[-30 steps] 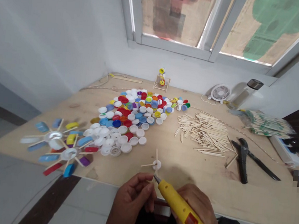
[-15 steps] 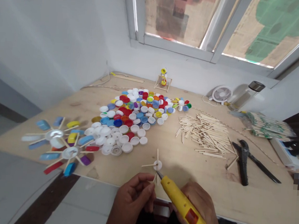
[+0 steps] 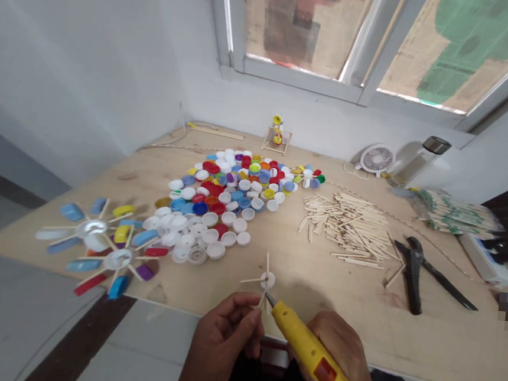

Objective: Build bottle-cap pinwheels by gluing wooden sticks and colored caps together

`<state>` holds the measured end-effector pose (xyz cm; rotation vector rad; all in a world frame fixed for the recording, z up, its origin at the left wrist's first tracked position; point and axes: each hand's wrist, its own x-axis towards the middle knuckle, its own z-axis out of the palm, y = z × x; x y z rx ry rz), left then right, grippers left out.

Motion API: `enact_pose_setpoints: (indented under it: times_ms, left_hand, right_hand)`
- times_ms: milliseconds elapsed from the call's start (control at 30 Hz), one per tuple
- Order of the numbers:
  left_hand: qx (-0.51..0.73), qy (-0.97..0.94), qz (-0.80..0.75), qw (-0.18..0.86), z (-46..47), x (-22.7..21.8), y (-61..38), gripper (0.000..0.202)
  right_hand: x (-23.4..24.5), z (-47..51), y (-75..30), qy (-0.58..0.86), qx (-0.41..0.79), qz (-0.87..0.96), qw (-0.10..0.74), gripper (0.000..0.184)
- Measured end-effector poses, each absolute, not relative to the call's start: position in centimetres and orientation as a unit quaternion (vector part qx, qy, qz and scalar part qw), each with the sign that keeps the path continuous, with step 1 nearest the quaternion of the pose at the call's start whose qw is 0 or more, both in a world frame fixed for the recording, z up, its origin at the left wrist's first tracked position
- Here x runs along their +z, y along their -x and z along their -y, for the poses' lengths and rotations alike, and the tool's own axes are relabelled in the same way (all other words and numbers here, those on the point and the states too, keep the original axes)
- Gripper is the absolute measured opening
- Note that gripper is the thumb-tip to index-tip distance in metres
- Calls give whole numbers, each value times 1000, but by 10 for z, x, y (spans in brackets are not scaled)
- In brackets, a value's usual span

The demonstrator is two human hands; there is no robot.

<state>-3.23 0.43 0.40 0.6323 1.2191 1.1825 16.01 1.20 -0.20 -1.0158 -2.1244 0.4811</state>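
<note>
My right hand (image 3: 340,355) grips a yellow glue gun (image 3: 308,355) whose tip points at a white bottle cap (image 3: 267,280) near the table's front edge. Two thin wooden sticks stand out from that cap. My left hand (image 3: 223,339) pinches a third wooden stick (image 3: 262,301) between thumb and fingers and holds its end against the cap, right beside the gun's tip. Both hands hover over the front edge of the plywood table (image 3: 337,304).
A heap of coloured and white bottle caps (image 3: 227,197) lies left of centre, a pile of wooden sticks (image 3: 351,228) to the right. Black pliers (image 3: 413,272) lie at right. Two finished cap pinwheels (image 3: 102,245) lie at the left edge. A small fan (image 3: 376,158) and a bottle (image 3: 419,157) stand at the back.
The glue gun's tip and the stick in my left hand have moved forward to the white cap. The rest of the table is unchanged.
</note>
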Motion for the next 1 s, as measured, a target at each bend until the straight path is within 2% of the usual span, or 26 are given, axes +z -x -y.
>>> enact_pose_setpoints:
  times_ms: [200,1000]
  left_hand:
    - [513,-273,-530,618,-4,3,33,27]
    - [517,-262,-531,617,-3,5,32,29]
  right_hand:
    - [0,-13,-159,411,191,816,360,31]
    - [0,-15,-162,397,162,835,346,28]
